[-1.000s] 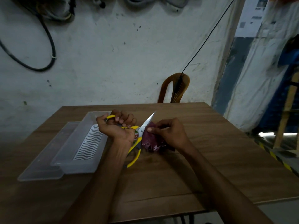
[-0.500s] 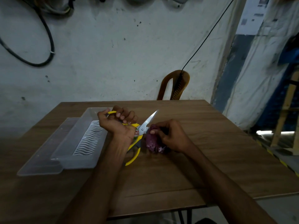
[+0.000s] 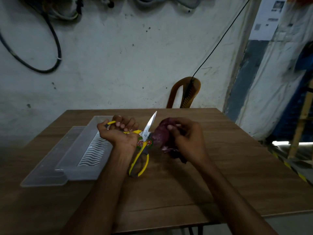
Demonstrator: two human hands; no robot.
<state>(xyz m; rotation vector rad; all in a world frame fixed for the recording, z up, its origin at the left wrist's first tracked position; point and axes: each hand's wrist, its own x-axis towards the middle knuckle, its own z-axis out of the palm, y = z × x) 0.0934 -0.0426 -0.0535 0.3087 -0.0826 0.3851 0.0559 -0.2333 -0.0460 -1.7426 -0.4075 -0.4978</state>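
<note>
Head view, centre of frame. One pair of yellow-handled steel scissors (image 3: 144, 141) is held just above a brown wooden table (image 3: 220, 175), with the handles spread wide.

- The visible blade points up and slightly right, tip toward the top of the frame.
- The free yellow loop hangs down and slightly left from the pivot, so blade and loop form one steep, near-upright line.
- The second handle runs left from the pivot into the left hand (image 3: 118, 133), whose fingers are curled tight round its loop, palm side up.
- The second blade is out of sight, on the side toward the lump.

One dark purple lump (image 3: 160, 134) sits just right of the pivot and touches the scissors there. Its long axis tilts from lower left to upper right. The right hand (image 3: 186, 138) grips it, fingers wrapped round the far side and thumb pressed on top. What the lump is cannot be told.

To the left of the hands lies one clear plastic tray with a wavy-lined bottom (image 3: 81, 146). One clear flat lid (image 3: 49, 160) lies along its left side, touching it. One brown plastic chair (image 3: 184, 94) stands behind the table's far edge. One thin black cable (image 3: 220, 39) slants from the upper right down to the chair.
</note>
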